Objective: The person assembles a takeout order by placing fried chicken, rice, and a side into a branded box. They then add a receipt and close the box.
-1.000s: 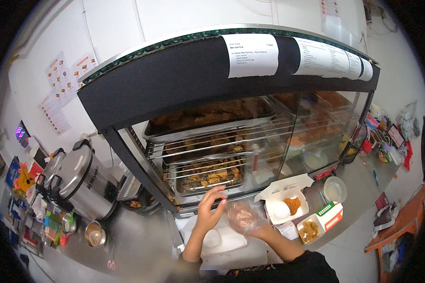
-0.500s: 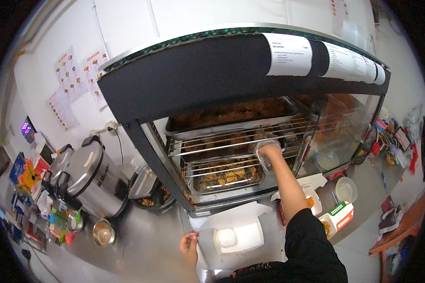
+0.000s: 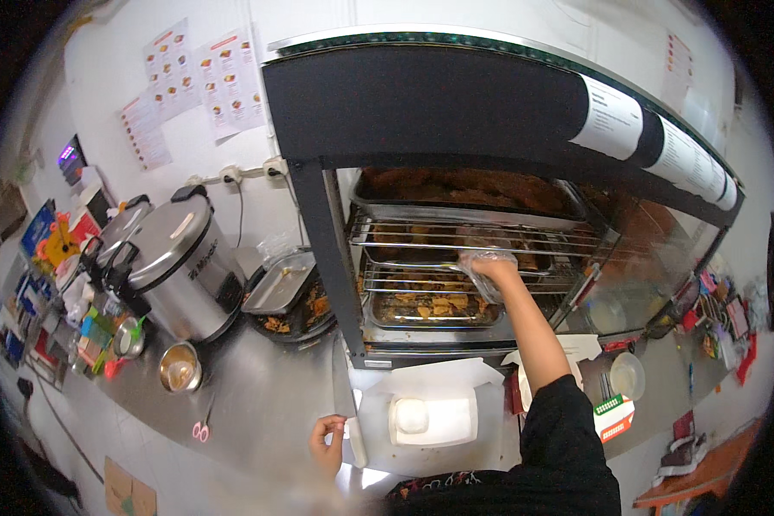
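My right hand (image 3: 494, 268), in a clear plastic glove, reaches into a black-framed food warmer (image 3: 421, 103). It is at the middle wire rack (image 3: 387, 225), by a tray of browned food (image 3: 417, 254); the rack bars and glove blur its fingers. My left hand (image 3: 328, 440) hangs over the counter's front edge with fingers curled together and nothing visible in them. Beside it lies a knife (image 3: 356, 443) with a white handle, its blade pointing toward the warmer. An open white takeaway box (image 3: 452, 420) stands in front of the warmer, with a smooth white mound (image 3: 412, 416) in its left part.
On the left stand a large steel rice cooker (image 3: 185, 267), a metal bowl (image 3: 181, 368) and pink-handled scissors (image 3: 201, 430). A steel tray (image 3: 281, 282) rests over a dark pan. To the right are a red, green and white carton (image 3: 613, 417) and a clear tub (image 3: 627, 376).
The view has shifted, so the warmer sits further right and the scissors show. My right hand stays inside the warmer, now nearer the middle tray. The left hand remains beside the knife.
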### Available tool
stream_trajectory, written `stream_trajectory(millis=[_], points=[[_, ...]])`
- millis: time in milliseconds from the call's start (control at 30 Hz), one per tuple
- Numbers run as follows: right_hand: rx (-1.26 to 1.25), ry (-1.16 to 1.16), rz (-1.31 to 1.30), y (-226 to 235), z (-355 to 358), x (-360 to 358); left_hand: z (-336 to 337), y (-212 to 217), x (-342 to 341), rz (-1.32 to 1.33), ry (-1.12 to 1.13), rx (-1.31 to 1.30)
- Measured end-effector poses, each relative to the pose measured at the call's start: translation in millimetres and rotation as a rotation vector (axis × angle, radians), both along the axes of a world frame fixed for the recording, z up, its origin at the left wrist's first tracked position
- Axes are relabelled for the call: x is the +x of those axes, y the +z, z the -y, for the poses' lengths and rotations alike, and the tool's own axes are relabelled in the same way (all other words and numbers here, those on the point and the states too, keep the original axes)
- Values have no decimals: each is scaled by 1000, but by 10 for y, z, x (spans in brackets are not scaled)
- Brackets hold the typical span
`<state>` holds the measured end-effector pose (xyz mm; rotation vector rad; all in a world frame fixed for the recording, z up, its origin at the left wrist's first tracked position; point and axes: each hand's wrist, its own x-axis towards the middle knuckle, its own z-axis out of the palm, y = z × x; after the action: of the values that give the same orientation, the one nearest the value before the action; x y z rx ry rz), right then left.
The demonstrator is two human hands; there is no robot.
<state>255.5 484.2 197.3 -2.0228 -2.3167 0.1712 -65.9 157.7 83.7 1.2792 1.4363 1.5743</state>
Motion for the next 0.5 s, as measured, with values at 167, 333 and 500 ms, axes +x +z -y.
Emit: stream_trajectory(millis=[167, 333, 500], points=[[-59, 55, 131, 388, -287, -409, 296, 51, -134, -134, 155, -45], [-90, 31, 141, 446, -180, -335, 555, -26, -193, -56, 252, -120], [-231, -41, 195, 479, 248, -326, 319, -328, -606, 126, 130, -103]])
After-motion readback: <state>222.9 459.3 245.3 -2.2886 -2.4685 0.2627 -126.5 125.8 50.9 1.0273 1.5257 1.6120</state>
